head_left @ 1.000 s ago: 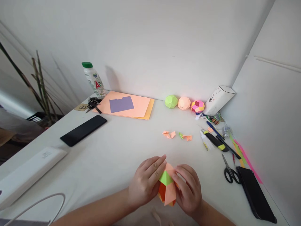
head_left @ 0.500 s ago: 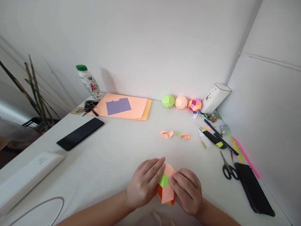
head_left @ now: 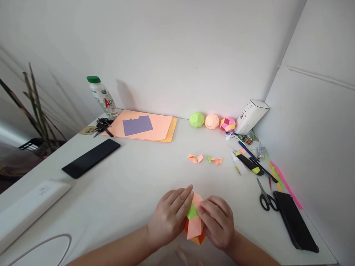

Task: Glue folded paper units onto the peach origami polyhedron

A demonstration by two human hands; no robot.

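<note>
Between my two hands is a partly assembled paper polyhedron (head_left: pixel 194 227) with peach, green and orange faces. My left hand (head_left: pixel 170 214) grips its left side, fingers closed along the edge. On the other side my right hand (head_left: pixel 217 221) pinches a peach face with thumb and fingertips; the fingers hide part of the model. Its lower end shows an orange inside. Beyond the hands lie several small folded peach paper pieces (head_left: pixel 192 157) and a green one (head_left: pixel 209 159). Against the wall stand a green paper ball (head_left: pixel 196 120), a peach ball (head_left: pixel 212 121) and a multicoloured ball (head_left: pixel 227 125).
At right lie scissors (head_left: pixel 265 199), a black case (head_left: pixel 295 221), a utility knife (head_left: pixel 249 163) and a glue bottle (head_left: pixel 237 164). Left are a black phone-like slab (head_left: pixel 91 158), a white device (head_left: pixel 33 210), peach sheets (head_left: pixel 161 127) and a bottle (head_left: pixel 103 98).
The view has shifted slightly, so the desk items sit a little further left. Both hands keep hold of the paper polyhedron, which is tilted slightly, with my right fingers further over its peach face.
</note>
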